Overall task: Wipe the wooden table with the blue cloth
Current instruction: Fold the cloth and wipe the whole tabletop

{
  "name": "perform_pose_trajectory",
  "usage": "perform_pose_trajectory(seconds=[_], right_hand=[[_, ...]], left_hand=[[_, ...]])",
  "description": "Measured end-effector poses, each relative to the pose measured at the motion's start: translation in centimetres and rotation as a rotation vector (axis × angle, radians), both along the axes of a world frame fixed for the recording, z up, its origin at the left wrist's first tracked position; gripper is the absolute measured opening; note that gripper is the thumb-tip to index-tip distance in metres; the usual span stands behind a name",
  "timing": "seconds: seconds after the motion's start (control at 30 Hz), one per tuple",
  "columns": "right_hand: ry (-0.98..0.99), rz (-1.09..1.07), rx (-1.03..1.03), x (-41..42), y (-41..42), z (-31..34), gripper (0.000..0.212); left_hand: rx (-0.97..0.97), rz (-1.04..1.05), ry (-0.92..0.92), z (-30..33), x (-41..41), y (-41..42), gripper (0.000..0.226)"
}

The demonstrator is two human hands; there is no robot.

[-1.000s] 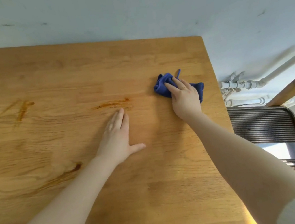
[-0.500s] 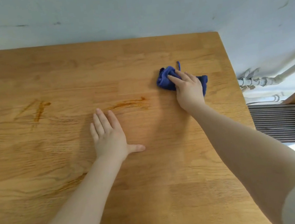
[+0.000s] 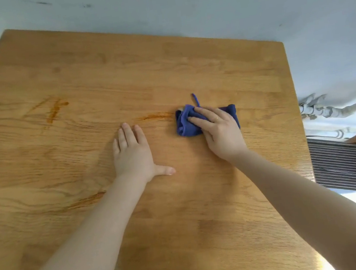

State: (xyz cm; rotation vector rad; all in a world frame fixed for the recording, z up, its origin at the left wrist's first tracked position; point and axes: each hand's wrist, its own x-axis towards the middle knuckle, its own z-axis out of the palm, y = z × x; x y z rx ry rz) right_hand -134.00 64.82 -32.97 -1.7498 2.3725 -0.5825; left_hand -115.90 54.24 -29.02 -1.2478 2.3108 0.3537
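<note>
We are looking straight down on the wooden table [image 3: 204, 199], and both hands are on it. The right hand [image 3: 220, 133] lies on top of the blue cloth [image 3: 185, 123], fingers straight and fairly close together, pressing the bunched fabric flat against the wood rather than gripping it. There is a thin ring [image 3: 217, 118] on one finger. The cloth sits right of the table's centre, crumpled into a small wad, with a loose blue string [image 3: 195, 100] sticking out from its far edge. Its right end peeks out beyond the knuckles.

Just left of the cloth, touching or nearly touching its edge, we see an orange-brown streak [image 3: 155, 116] smeared across the grain. The left hand [image 3: 132, 152] is planted flat beside it, palm down, fingers straight and together, thumb spread out to the right, holding nothing. Its fingertips [image 3: 125, 126] reach just short of that streak.

Further left there is another smear [image 3: 53, 111], well apart from both hands, and a third stain [image 3: 88, 200] runs beside the left forearm near the wrist.

Off the table's right edge we see grey pipes [image 3: 320, 110] along the wall and a dark ribbed chair seat [image 3: 346, 168] below them.
</note>
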Motion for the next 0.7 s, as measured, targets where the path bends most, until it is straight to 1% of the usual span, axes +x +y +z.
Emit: perform_pose_trajectory(seconds=[0.1, 0.2, 0.23, 0.3, 0.37, 0.43, 0.53, 0.63, 0.7], right_hand=[[0.02, -0.209, 0.023, -1.6, -3.9, 0.3, 0.037], [-0.11, -0.371, 0.064, -1.9, -6.5, 1.0, 0.04], [-0.15, -0.39, 0.075, -1.7, -6.6, 1.1, 0.041], [-0.157, -0.304, 0.064, -0.6, -5.4, 1.1, 0.039], [-0.092, -0.143, 0.033, 1.1, -2.9, 0.8, 0.036], [-0.041, -0.037, 0.022, 2.7, -0.5, 0.5, 0.034], [-0.076, 0.077, 0.027, 3.4, 0.7, 0.5, 0.033], [-0.123, 0.087, -0.018, 1.1, -2.0, 0.4, 0.028], [-0.129, 0.012, -0.019, -0.8, -4.7, 0.4, 0.029]], left_hand=[[-0.005, 0.014, 0.027, 0.0, 0.2, 0.1, 0.146], [0.008, 0.039, 0.049, 0.2, 0.2, 0.2, 0.147], [0.009, 0.045, 0.051, 0.3, 0.2, 0.3, 0.147], [0.013, 0.056, 0.055, 0.4, 0.3, 0.4, 0.146], [0.012, 0.065, 0.065, 0.3, 0.4, 0.4, 0.144], [0.004, 0.073, 0.073, 0.4, 0.4, 0.5, 0.142], [0.002, 0.079, 0.076, 0.4, 0.3, 0.4, 0.142], [-0.003, 0.076, 0.071, 0.1, 0.3, 0.4, 0.142], [0.0, 0.072, 0.062, -0.1, 0.4, 0.4, 0.143]])
